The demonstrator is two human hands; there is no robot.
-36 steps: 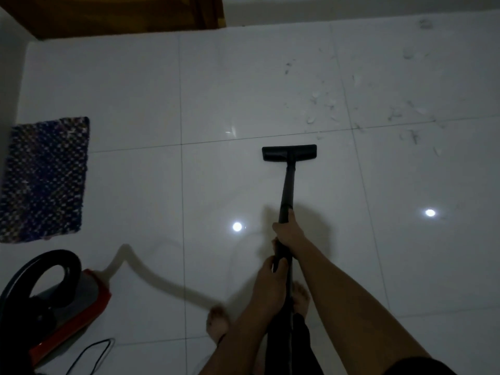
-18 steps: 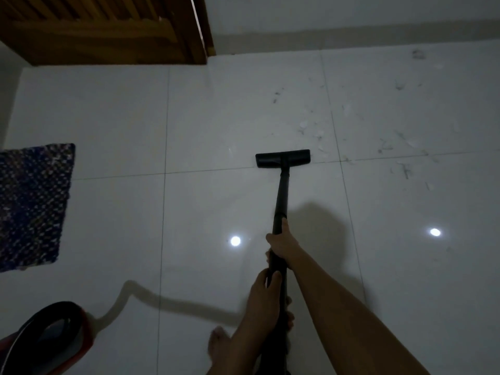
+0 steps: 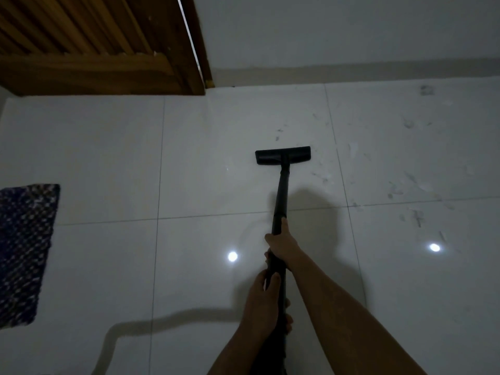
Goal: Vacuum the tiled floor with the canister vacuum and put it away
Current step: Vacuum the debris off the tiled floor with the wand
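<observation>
A black vacuum wand (image 3: 280,196) runs away from me across the white tiled floor (image 3: 108,158). Its flat black floor nozzle (image 3: 283,155) rests on a tile in the middle of the view. My right hand (image 3: 281,246) grips the wand higher up, and my left hand (image 3: 262,301) grips it lower, closer to my body. Dust, hair and pale scraps (image 3: 405,190) lie scattered on the tiles right of the nozzle. The canister is out of view.
A dark woven mat (image 3: 24,253) lies at the left edge. A slatted wooden door (image 3: 94,50) stands at the far left, beside a white wall (image 3: 351,31) with a skirting strip. The hose's shadow (image 3: 162,320) curves over the near tiles. Two light reflections shine on the floor.
The nozzle has pushed forward over a tile joint toward the wall. My view has tilted up, and the red and black canister and my feet have dropped out of view.
</observation>
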